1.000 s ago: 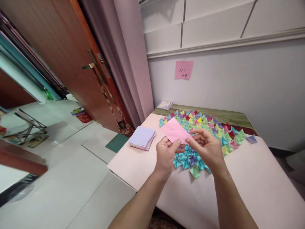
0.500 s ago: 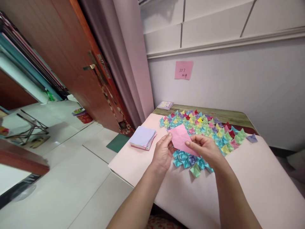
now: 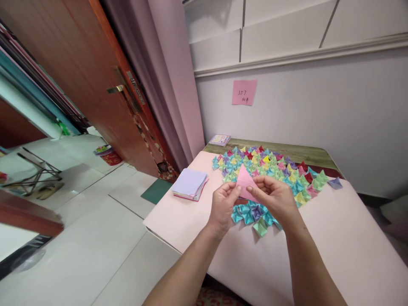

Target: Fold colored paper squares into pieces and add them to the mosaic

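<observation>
I hold a pink paper [image 3: 245, 180] folded into a triangle above the table. My left hand [image 3: 223, 207] pinches its lower left edge. My right hand [image 3: 276, 196] pinches its right side, fingers curled over it. Beneath and behind my hands lies a spread of several small folded paper shapes [image 3: 270, 174] in teal, green, yellow, purple and red. A stack of square coloured sheets [image 3: 190, 184], lilac on top, lies to the left of my left hand.
The table [image 3: 334, 238] has a pale pink cover and stands against a white wall with a pink note [image 3: 244, 92]. A small card pack [image 3: 220, 140] lies at the far edge. A wooden door [image 3: 95, 85] and curtain [image 3: 172, 76] stand on the left.
The flat pink sheet has been folded over into a triangle between my hands. Both hands have come closer together on it.
</observation>
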Demonstrator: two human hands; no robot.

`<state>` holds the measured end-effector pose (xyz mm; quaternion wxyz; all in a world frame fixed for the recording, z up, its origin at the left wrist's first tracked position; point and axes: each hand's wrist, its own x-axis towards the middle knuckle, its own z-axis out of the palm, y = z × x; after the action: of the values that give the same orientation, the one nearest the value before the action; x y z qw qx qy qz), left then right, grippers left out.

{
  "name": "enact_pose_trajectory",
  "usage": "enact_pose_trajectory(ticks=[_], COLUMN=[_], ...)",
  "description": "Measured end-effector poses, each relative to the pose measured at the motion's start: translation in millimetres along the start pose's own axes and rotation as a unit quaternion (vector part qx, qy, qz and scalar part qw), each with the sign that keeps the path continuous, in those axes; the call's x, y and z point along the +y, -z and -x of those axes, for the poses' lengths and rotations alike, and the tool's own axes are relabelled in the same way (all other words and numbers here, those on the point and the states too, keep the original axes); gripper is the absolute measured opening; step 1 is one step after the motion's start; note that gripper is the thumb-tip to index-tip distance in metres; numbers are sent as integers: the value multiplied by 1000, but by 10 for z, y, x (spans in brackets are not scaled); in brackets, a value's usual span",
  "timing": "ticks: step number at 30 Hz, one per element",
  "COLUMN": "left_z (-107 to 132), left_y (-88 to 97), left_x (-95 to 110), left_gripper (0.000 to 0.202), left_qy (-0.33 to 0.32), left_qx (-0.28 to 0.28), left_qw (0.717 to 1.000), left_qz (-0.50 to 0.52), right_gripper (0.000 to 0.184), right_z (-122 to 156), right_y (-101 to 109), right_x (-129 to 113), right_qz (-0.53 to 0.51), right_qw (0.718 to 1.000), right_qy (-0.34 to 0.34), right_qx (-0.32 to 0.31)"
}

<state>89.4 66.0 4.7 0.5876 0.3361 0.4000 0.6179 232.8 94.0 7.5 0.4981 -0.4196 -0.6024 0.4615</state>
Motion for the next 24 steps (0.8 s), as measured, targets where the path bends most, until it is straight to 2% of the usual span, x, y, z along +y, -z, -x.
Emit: enact_pose_trajectory(ticks=[4, 6, 9, 11, 16, 24], left_z=[-39, -62, -72, -67, -56, -33], left_y=[70, 106, 150, 169, 185, 183], left_x=[-38, -52, -50, -45, -56, -65], left_gripper=[32, 31, 30, 30, 28, 22], left_qy=[30, 50, 75, 88, 91, 81], left_qx=[-17, -21, -59, -79, -83, -101], left_qw=[999, 997, 994, 991, 991, 990], left_qz=[24, 49, 62, 61, 57, 52], right_gripper=[43, 36, 20, 16, 16, 12], right_z=[50, 73, 90, 88, 73, 58], right_y=[-1, 7, 31, 44, 40, 42], right_x=[-96, -154, -212, -225, -227, -182], right_qz=[101, 129, 154, 176, 193, 194], right_qw=[991, 981, 965, 953, 946, 952], right_qy=[80, 133, 204, 236, 257, 231], right_qx=[39, 51, 63, 66, 53, 45])
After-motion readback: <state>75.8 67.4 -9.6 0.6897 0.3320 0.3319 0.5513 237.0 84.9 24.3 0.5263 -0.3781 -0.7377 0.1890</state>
